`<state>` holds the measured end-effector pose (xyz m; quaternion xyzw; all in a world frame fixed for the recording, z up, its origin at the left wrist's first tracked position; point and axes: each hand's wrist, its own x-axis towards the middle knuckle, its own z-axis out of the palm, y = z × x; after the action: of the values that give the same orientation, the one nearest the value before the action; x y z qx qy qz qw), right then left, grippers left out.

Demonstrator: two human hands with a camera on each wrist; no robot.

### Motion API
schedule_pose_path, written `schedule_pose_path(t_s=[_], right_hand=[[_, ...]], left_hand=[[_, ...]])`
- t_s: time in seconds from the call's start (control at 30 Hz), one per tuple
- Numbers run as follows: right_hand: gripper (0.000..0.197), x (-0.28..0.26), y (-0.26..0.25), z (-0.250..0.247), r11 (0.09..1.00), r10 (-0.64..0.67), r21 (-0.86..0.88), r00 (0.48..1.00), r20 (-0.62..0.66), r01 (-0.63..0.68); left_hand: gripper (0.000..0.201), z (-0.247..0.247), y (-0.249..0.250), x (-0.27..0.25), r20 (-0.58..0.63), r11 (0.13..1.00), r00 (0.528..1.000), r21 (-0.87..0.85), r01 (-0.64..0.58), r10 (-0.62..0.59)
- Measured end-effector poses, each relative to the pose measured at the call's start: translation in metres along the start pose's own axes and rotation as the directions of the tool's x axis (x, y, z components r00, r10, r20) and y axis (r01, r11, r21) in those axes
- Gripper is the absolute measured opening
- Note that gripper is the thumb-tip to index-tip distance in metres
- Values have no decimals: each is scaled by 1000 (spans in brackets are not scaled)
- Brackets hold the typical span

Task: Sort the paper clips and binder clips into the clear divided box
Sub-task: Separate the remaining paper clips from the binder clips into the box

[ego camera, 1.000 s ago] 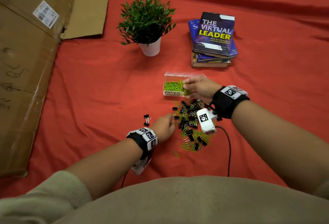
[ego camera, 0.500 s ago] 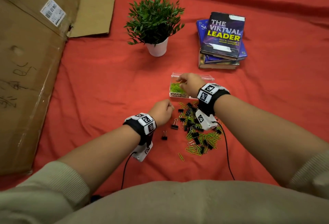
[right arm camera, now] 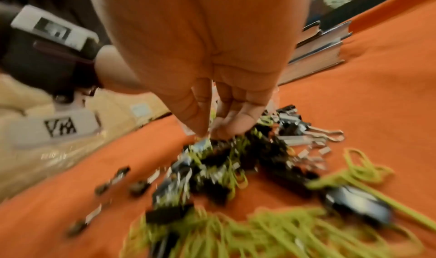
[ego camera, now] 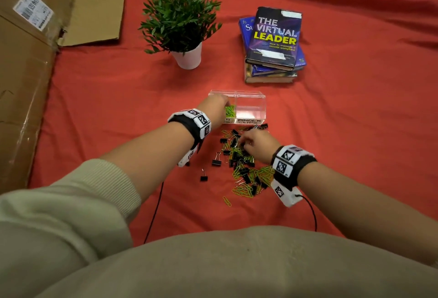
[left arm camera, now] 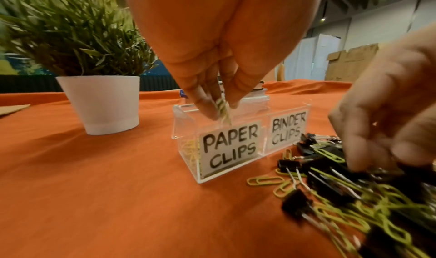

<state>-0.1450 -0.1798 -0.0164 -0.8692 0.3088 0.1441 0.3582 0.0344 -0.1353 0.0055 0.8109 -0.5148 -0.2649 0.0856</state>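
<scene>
The clear divided box (ego camera: 251, 95) stands on the red cloth, labelled PAPER CLIPS on the left and BINDER CLIPS (left arm camera: 286, 131) on the right. My left hand (ego camera: 214, 105) hovers over the left compartment and pinches a few yellow-green paper clips (left arm camera: 224, 112) just above its rim. Green clips (ego camera: 229, 111) lie inside that compartment; the right one looks bare. A mixed pile of black binder clips and green paper clips (ego camera: 239, 162) lies in front of the box. My right hand (ego camera: 256, 142) reaches down into the pile with bunched fingertips (right arm camera: 200, 127); blur hides whether they hold anything.
Two stray binder clips (ego camera: 216, 160) and one paper clip (ego camera: 226, 201) lie left of the pile. A potted plant (ego camera: 182, 25) and a stack of books (ego camera: 272, 44) stand behind the box. Flattened cardboard (ego camera: 23, 72) covers the left side. Wrist-camera cables (ego camera: 154, 214) trail toward me.
My left hand went from the pile's left edge up to the paper clip compartment, carrying clips. My right hand left that compartment and came back down onto the pile.
</scene>
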Motion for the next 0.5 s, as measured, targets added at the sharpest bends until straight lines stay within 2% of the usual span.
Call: schedule_pose_path(t_s=[0.1,0.17,0.2,0.3,0.4,0.5], right_hand=[[28,-9,11,14,989,-38,-141,998,54,45],[28,-13,16,17,990,-64,-128,998,23,66],[28,-14,18,16,992,-70,-108,998,-8,69],[26,-20,25,10,998,-60,-35,994,-86,58],[21,-32,31,10,989,-130,-69,990,53,134],[23,-45,37,16,978,-148,-121,976,160,168]], left_hand=[[30,12,0,-17,-128,992,985,56,-109,115],[20,25,1,-31,-189,989,971,66,-134,145],[15,31,2,-39,-171,989,975,53,-137,144],[9,51,4,-63,38,983,983,14,-182,181],[14,69,8,-90,242,957,930,21,-289,276],[18,80,11,-112,345,924,878,65,-376,333]])
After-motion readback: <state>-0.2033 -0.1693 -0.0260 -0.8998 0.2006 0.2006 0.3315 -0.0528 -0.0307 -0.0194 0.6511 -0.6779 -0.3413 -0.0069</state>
